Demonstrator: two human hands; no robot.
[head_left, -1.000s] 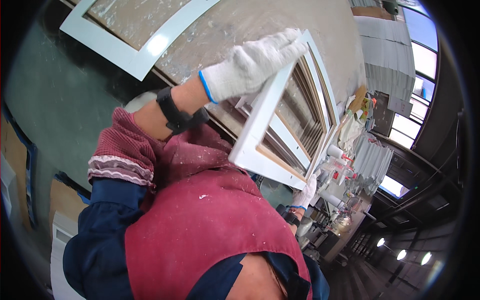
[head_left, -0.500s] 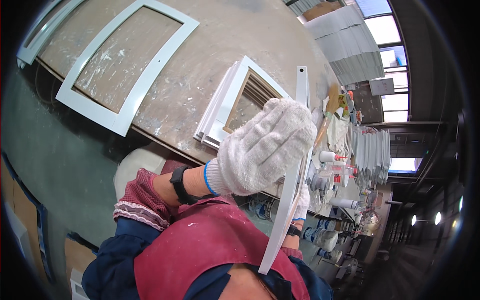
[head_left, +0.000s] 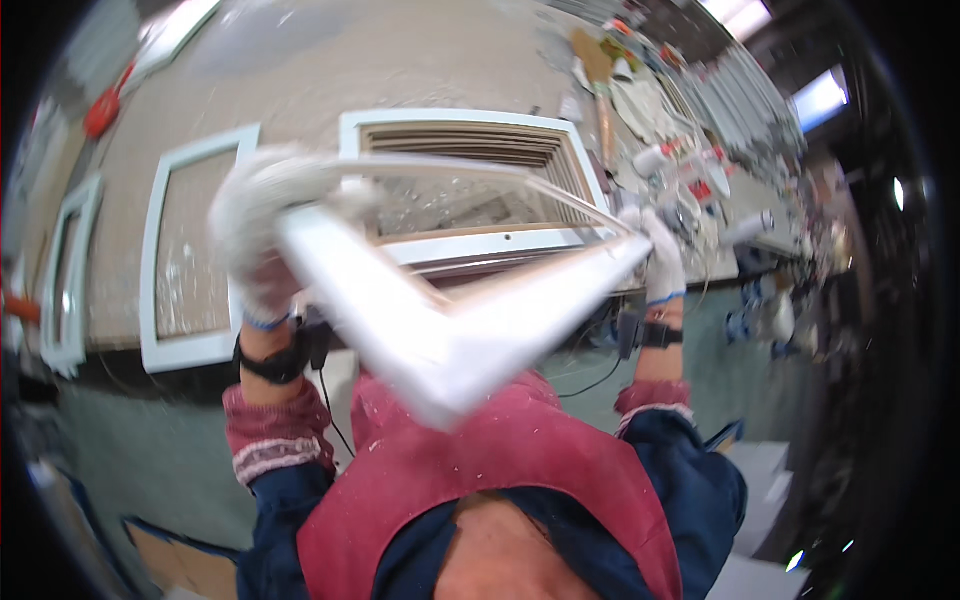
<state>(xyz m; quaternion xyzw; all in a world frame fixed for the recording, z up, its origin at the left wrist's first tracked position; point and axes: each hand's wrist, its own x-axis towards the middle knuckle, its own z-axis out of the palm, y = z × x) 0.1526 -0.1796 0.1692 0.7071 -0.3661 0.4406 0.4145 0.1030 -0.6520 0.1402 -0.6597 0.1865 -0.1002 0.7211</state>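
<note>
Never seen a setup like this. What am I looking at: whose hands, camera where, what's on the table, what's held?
No machine here: a person works with two gloved hands. One wide camera on their head looks down, which is why straight edges bend. The left hand and right hand hold a white frame tilted up at its two sides; it's blurred. Behind it, a stack of frames lies on the table. More frames lie to the left; a brush and bottles lie to the right.
</note>
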